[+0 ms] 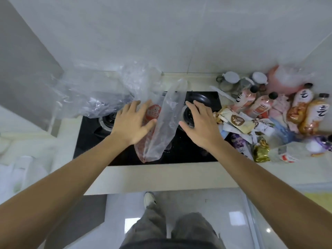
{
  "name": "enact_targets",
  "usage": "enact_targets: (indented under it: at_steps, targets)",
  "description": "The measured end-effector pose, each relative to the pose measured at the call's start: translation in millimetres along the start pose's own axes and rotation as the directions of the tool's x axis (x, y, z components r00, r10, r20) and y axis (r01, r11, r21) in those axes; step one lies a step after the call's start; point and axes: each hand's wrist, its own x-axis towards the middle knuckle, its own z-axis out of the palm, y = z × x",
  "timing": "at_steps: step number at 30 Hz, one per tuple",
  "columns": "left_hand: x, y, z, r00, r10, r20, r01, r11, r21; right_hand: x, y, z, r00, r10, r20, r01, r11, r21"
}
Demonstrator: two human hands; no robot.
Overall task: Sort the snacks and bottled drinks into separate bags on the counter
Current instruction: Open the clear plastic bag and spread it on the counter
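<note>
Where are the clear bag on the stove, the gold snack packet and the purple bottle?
clear bag point(162, 126), head view, on its crumpled middle over the stove.
gold snack packet point(261, 151), head view, on its shiny foil body.
purple bottle point(320, 143), head view, on its label near the right edge.

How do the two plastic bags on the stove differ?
The left bag is large, clear and billowed up over the left burner; the middle bag is narrower, lies flat and shows a red print. The left hand touches the middle bag, not the left bag. Both are thin and translucent.
</note>
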Motion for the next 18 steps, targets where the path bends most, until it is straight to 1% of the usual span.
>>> enact_targets:
  at_steps: [3, 8, 11, 14, 18]
  targets:
    - [41.5, -14.5, 14.1, 0.998, -0.042, 0.054, 0.042, 0.999, -0.007, 36.9, -4.1, 13.1, 0.996, 0.039, 0.078, -0.04, 0.999, 0.021]
    - [100.5, -32.1, 29.6, 0.987, -0.11, 0.114, 0.112, 0.994, -0.009, 94.3, -7.3, 39.1, 0.984, 0.091, 0.153, -0.104, 0.992, 0.075]
    - [124.9, -37.6, 35.8, 0.98, -0.129, 0.148, 0.13, 0.992, 0.005, 120.4, -4.1, 51.0, 0.98, 0.104, 0.171, -0.116, 0.991, 0.063]
    - [147.5, -46.3, 44.6, 0.972, -0.153, 0.178, 0.15, 0.988, 0.026, 144.7, 3.8, 65.8, 0.98, 0.085, 0.179, -0.095, 0.994, 0.048]
    - [177.6, -54.6, 55.0, 0.963, -0.15, 0.226, 0.159, 0.987, -0.024, 171.3, 14.4, 78.0, 0.977, 0.094, 0.19, -0.104, 0.994, 0.041]
